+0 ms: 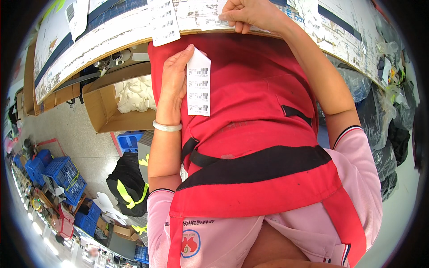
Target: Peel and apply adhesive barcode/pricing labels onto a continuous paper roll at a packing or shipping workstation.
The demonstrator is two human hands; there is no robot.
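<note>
My left hand (175, 73) grips a strip of white barcode labels (199, 91) between thumb and fingers, held in front of my red apron (250, 98). Its printed side faces up, and the strip hangs toward me. At the edge of the worn white worktable (192, 13), my right hand (252, 15) has its fingertips pinched at the end of a white printed label (213, 22) lying on the surface. Another barcode label strip (165, 22) lies between my hands and droops over the table edge.
A cardboard box (100, 107) with crumpled white paper stands below the table on the left. Blue crates (67, 178) and a black bundle with yellow straps (127, 185) are farther left. Plastic-wrapped bags (375, 120) lie at the right. Another label strip (78, 18) sits at the table's left.
</note>
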